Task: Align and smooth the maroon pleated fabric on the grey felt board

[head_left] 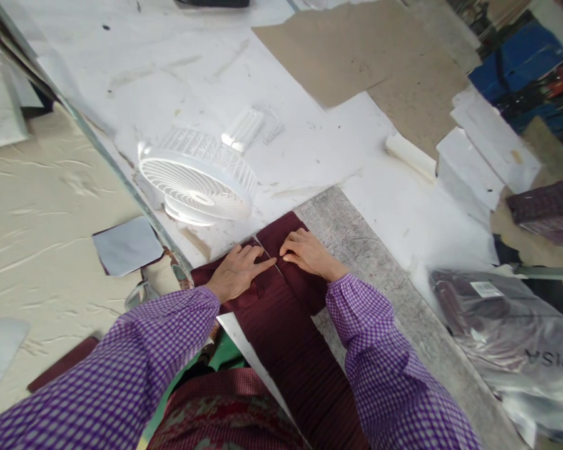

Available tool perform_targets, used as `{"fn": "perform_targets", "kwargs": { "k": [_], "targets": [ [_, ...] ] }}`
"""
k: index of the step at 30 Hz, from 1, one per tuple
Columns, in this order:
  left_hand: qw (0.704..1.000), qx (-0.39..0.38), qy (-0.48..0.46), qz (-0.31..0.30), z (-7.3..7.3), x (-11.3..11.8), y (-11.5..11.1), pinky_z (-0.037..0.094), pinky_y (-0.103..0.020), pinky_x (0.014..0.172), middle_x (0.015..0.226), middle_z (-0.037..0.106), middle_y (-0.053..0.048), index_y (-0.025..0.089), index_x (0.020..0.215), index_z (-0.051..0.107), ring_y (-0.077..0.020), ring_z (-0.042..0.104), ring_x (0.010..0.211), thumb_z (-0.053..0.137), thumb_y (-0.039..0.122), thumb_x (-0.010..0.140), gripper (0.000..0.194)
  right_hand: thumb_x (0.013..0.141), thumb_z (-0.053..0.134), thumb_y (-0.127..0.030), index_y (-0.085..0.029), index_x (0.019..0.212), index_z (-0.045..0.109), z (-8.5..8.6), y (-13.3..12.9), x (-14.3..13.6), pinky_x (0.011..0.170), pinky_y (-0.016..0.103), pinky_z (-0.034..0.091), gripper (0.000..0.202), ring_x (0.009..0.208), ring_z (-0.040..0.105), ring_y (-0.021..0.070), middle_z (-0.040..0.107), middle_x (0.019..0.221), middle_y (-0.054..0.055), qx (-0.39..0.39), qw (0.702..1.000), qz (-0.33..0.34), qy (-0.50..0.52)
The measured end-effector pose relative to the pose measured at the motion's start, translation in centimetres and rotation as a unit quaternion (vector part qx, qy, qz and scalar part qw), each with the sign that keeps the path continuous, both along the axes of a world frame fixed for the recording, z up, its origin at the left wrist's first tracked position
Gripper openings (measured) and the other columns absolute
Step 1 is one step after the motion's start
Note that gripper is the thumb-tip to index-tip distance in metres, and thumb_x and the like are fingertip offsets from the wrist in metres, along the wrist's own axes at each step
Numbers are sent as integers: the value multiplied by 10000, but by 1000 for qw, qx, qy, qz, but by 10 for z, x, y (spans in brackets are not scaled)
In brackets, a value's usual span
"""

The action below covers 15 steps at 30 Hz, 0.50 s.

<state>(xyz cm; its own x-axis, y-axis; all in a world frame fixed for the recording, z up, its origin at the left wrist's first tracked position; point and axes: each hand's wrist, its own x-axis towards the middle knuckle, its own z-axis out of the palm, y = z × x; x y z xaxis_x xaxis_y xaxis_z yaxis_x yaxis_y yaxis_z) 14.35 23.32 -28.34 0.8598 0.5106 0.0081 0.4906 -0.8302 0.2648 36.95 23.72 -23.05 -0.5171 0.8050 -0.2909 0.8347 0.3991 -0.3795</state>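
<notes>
Maroon fabric pieces lie at the near end of a grey board, beside a long overlapping row of maroon pieces that runs toward my body. My left hand rests on the piece at the left, fingers stretched out and the index finger pointing to a narrow pale gap between pieces. Just across that gap, my right hand has its fingers bent and drawn together at the edge of the right-hand maroon piece. What lies under the fingertips is partly hidden.
A white fan stands beyond my hands on the white table. Brown paper covers the far side. The grey board extends right, near a plastic-wrapped bundle. A pale piece lies left of the table edge.
</notes>
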Motion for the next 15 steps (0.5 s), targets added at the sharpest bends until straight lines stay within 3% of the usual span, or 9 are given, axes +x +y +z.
{"fn": "perform_targets", "kwargs": {
  "k": [7, 15],
  "targets": [
    [1000, -1, -5, 1, 0, -1, 0, 354, -404, 784, 1114, 502, -115, 288, 1339, 436, -250, 476, 923, 421, 11, 782, 622, 903, 531, -274, -187, 879, 654, -9, -1, 1, 765, 323, 322, 152, 897, 439, 220, 575, 949, 67, 5, 1000, -2, -14],
    [1000, 1, -6, -1, 1, -1, 0, 356, -406, 780, 1123, 506, -123, 279, 1347, 427, -257, 476, 928, 420, -7, 764, 649, 908, 493, -230, -171, 869, 626, -6, -5, -7, 766, 346, 329, 151, 900, 425, 240, 555, 944, 91, 19, 999, -13, -35]
  ]
}}
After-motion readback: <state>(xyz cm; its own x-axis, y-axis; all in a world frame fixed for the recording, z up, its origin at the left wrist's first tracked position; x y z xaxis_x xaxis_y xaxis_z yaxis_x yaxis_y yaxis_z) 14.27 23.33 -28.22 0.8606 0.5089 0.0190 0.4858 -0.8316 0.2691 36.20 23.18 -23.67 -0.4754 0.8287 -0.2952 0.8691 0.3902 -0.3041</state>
